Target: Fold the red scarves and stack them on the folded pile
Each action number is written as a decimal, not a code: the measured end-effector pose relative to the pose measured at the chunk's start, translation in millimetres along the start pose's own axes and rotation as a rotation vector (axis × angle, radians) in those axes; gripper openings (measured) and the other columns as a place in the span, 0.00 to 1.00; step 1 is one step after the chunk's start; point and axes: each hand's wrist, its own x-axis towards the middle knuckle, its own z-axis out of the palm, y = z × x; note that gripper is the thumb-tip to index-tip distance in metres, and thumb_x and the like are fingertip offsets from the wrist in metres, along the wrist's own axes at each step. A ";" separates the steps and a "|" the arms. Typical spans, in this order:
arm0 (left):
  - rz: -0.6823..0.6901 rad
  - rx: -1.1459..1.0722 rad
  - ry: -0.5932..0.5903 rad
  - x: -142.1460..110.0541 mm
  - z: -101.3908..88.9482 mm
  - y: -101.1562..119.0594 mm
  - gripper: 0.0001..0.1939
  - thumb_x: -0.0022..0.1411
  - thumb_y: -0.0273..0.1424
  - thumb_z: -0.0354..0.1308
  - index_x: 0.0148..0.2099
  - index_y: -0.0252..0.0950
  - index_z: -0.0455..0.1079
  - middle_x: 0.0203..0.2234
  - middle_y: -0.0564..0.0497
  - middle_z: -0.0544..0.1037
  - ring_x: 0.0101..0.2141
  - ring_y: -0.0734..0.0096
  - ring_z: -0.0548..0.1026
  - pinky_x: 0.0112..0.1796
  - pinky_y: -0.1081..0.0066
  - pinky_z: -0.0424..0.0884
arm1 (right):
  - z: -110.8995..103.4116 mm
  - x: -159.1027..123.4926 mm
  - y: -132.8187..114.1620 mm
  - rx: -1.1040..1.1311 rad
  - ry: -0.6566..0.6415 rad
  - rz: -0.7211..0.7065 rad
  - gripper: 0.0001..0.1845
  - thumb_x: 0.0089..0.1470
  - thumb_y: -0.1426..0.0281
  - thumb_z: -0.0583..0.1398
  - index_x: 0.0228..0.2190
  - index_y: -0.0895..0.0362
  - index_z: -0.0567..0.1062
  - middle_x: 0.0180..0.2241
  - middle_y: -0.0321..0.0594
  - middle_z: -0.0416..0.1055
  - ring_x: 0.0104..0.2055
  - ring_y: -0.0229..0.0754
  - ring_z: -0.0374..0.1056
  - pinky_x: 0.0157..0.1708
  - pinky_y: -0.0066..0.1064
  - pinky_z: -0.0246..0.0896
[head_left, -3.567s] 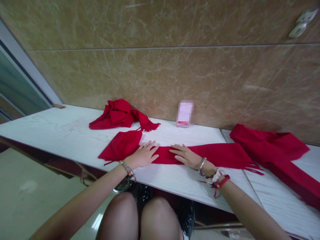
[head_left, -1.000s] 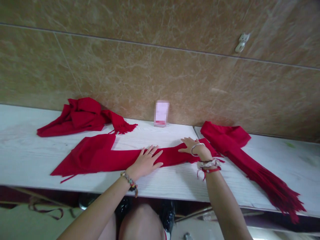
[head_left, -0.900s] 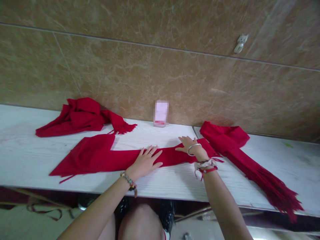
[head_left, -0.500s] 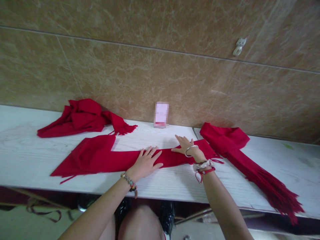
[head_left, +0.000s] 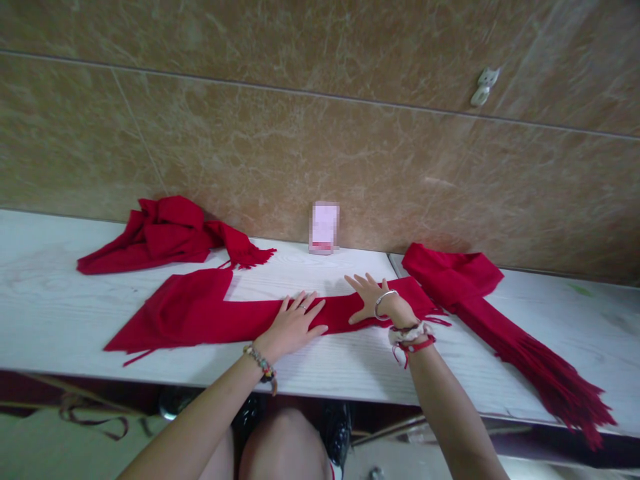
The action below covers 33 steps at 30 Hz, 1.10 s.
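A red scarf (head_left: 250, 320) lies lengthwise across the white bench top, its left part bunched in a wide fold and its right part laid in a narrow band. My left hand (head_left: 293, 321) rests flat on the middle of that band, fingers spread. Over the band's right part is my right hand (head_left: 373, 300), fingers apart and palm down; whether it touches the cloth I cannot tell. Beyond the band's right end lies another red scarf (head_left: 470, 293), folded at the top, with its long fringe trailing toward the front edge.
A crumpled red scarf (head_left: 170, 230) lies at the back left by the brown marbled wall (head_left: 280, 147). A small blurred pink-white object (head_left: 324, 228) stands against the wall. A white cat-shaped hook (head_left: 485, 87) is fixed higher up. My knees (head_left: 285, 440) are below the bench's front edge.
My right hand has shifted slightly, with its fingers spread and seemingly a little more raised from the scarf. My left hand stays in the same place.
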 end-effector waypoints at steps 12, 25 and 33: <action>-0.013 -0.004 -0.022 -0.5 -1.6 -3.5 0.29 0.63 0.46 0.41 0.62 0.38 0.49 0.62 0.46 0.47 0.60 0.55 0.45 0.55 0.50 0.45 | 0.2 1.9 0.3 -0.031 -0.095 -0.041 0.63 0.30 0.53 0.67 0.60 0.54 0.40 0.63 0.49 0.33 0.63 0.59 0.25 0.54 0.62 0.25; -0.148 -0.021 -0.060 -10.8 -1.2 -26.3 0.31 0.63 0.47 0.40 0.63 0.39 0.45 0.62 0.45 0.44 0.60 0.53 0.42 0.55 0.49 0.42 | -4.0 0.2 17.7 -0.015 -0.037 0.138 0.47 0.44 0.58 0.61 0.60 0.56 0.46 0.62 0.49 0.41 0.63 0.56 0.34 0.55 0.58 0.33; -0.005 -0.064 -0.007 -13.9 -10.0 -26.1 0.32 0.59 0.44 0.50 0.62 0.37 0.50 0.62 0.42 0.46 0.60 0.51 0.41 0.55 0.50 0.43 | -4.1 6.2 15.9 0.087 0.199 -0.119 0.39 0.43 0.61 0.63 0.56 0.54 0.57 0.59 0.48 0.51 0.61 0.55 0.44 0.56 0.54 0.40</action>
